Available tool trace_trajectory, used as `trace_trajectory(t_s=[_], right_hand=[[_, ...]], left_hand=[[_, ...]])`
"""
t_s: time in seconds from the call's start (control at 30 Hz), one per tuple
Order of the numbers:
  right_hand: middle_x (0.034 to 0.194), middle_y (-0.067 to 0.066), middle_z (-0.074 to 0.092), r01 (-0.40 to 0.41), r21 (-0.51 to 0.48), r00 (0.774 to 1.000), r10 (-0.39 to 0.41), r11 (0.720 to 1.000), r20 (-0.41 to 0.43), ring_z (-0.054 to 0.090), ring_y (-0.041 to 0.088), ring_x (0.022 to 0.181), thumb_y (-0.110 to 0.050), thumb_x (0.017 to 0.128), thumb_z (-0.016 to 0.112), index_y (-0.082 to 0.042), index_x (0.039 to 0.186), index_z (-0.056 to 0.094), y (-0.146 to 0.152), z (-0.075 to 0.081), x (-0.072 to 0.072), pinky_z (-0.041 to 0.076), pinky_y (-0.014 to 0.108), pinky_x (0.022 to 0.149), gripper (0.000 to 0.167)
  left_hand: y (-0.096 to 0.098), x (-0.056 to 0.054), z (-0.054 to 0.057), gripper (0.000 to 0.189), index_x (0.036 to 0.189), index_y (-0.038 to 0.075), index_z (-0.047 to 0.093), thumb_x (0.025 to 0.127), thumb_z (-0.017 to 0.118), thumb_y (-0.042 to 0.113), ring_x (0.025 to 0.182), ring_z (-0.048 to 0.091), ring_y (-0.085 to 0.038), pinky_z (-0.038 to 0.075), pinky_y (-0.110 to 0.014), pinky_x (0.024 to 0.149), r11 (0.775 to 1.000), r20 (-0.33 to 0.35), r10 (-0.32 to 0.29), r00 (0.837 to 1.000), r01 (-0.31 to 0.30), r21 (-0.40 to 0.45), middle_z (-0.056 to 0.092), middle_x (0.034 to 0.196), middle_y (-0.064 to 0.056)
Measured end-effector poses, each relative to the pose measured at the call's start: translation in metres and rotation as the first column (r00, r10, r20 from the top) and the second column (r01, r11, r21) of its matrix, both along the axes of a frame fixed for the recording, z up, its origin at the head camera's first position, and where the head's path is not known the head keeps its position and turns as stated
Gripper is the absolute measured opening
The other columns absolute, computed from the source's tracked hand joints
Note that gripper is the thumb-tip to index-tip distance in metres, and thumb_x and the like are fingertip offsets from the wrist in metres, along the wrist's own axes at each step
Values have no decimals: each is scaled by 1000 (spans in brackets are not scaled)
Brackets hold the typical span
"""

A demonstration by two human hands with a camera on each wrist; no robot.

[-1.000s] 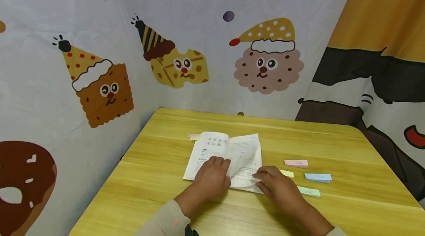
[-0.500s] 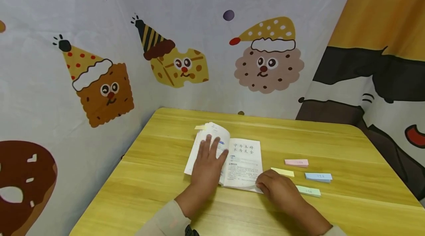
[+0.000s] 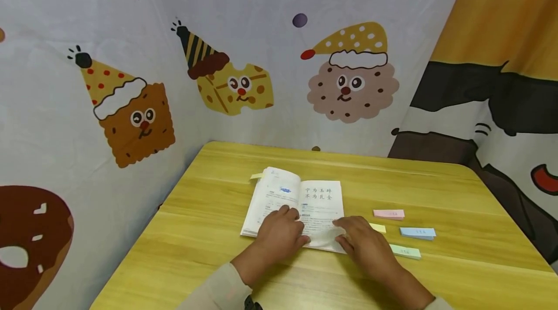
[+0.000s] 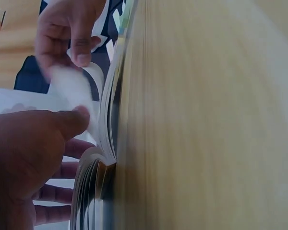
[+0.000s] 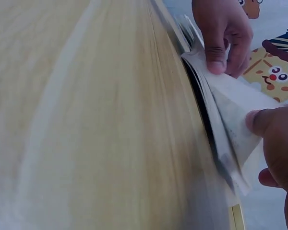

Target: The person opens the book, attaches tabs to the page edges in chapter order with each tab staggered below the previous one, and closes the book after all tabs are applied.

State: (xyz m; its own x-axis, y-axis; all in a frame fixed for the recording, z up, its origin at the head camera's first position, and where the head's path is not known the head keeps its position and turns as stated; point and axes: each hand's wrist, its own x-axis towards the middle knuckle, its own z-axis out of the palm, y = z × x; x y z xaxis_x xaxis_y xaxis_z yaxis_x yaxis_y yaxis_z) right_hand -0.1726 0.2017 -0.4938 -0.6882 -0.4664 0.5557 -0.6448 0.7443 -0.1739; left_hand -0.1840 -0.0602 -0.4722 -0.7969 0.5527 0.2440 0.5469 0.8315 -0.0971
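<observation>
An open book [image 3: 279, 193] with printed pages lies on the table. My left hand [image 3: 281, 232] rests on its left page, fingers spread over the paper, thumb reaching past the spine onto the right side. At the lower right corner, my right hand [image 3: 368, 242] pinches a page [image 5: 235, 115] between thumb and fingers. This page bows up off the ones beneath, as the right wrist view shows. A yellow sticky tab [image 3: 256, 176] pokes out from the book's upper left edge.
Right of the book lie a pink sticky-note pad [image 3: 389, 214], a blue one [image 3: 417, 233], a green one [image 3: 406, 251] and a yellow one [image 3: 378, 228], partly behind my right hand. Cartoon-printed cloth [image 3: 279, 131] hangs beyond the wooden table [image 3: 183, 252].
A page has turned over to the left, uncovering a new titled page. My left hand moved up to flatten it, then back down. My right hand lifts the corner again.
</observation>
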Motion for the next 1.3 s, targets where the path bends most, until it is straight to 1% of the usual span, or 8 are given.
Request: trace_trajectory(t_s=[0.23, 0.4, 0.53, 0.63, 0.77, 0.9, 1.07, 1.3], right_hand=[[127, 1, 63, -59, -10, 997, 58, 998, -51, 67, 19, 98, -14, 78, 89, -14, 123, 73, 2, 1, 0, 56, 30, 62, 47], [107, -7, 69, -79, 60, 996, 81, 995, -32, 66, 13, 102, -12, 82, 85, -18, 99, 75, 2, -2, -1, 58, 32, 74, 20], [97, -12, 67, -32, 100, 999, 32, 994, 7, 64, 8, 94, -13, 83, 85, -21, 93, 72, 2, -2, 2, 57, 31, 74, 18], [94, -14, 65, -17, 106, 1000, 15, 994, 26, 63, 6, 90, -14, 83, 86, -22, 90, 72, 2, -3, 3, 56, 31, 73, 18], [93, -14, 63, -34, 96, 999, 32, 995, 22, 61, 4, 88, -15, 82, 86, -23, 88, 70, 2, -3, 4, 54, 29, 71, 19], [92, -14, 62, -73, 93, 997, 74, 993, -10, 60, 4, 87, -17, 82, 87, -23, 87, 67, 2, -4, 2, 53, 27, 68, 22], [92, -15, 62, -84, 69, 996, 86, 994, -34, 59, 5, 88, -19, 81, 88, -24, 89, 66, 0, -1, 0, 53, 28, 68, 24], [96, -13, 65, -89, 40, 994, 92, 995, -65, 61, 9, 94, -17, 80, 89, -22, 93, 69, 0, 2, 0, 55, 31, 71, 24]], left_hand=[[-3, -1, -7, 64, 153, 10, 44, 98, 63, 34, 87, 62, -19, 52, -32, 66, 984, -20, 72, 997, -68, 165, 67, 108, -4], [-6, -1, -12, 103, 163, 7, 5, 93, 75, 33, 80, 63, -26, 50, -32, 51, 899, -138, 242, 960, -169, 404, 54, 130, -21], [-9, -3, -9, 96, 162, 16, 25, 86, 83, 25, 130, 48, -44, 53, -46, 94, 902, -233, 334, 913, -238, 360, 37, 149, -27], [-10, -4, -3, 71, 150, 24, 51, 86, 80, 12, 149, 23, -45, 26, -56, 118, 957, -200, 255, 946, -217, 193, 36, 156, -20], [-10, -1, 0, 38, 119, 21, 73, 87, 75, 1, 144, 40, -29, 26, -40, 120, 999, -64, 50, 997, -49, 25, 57, 142, -3], [-8, 1, -3, 13, 107, 19, 74, 95, 72, 23, 126, 54, -22, 43, -31, 107, 1000, 36, -1, 999, -1, 31, 63, 127, 2], [-5, 2, -6, 52, 102, 20, 73, 87, 67, 69, 114, 52, -24, 49, -33, 94, 998, 65, 24, 998, -28, 63, 59, 122, -3], [-5, 1, -6, 45, 102, 26, 77, 86, 70, 68, 114, 50, -24, 47, -36, 98, 998, 51, 0, 999, -3, 67, 59, 122, -3]])
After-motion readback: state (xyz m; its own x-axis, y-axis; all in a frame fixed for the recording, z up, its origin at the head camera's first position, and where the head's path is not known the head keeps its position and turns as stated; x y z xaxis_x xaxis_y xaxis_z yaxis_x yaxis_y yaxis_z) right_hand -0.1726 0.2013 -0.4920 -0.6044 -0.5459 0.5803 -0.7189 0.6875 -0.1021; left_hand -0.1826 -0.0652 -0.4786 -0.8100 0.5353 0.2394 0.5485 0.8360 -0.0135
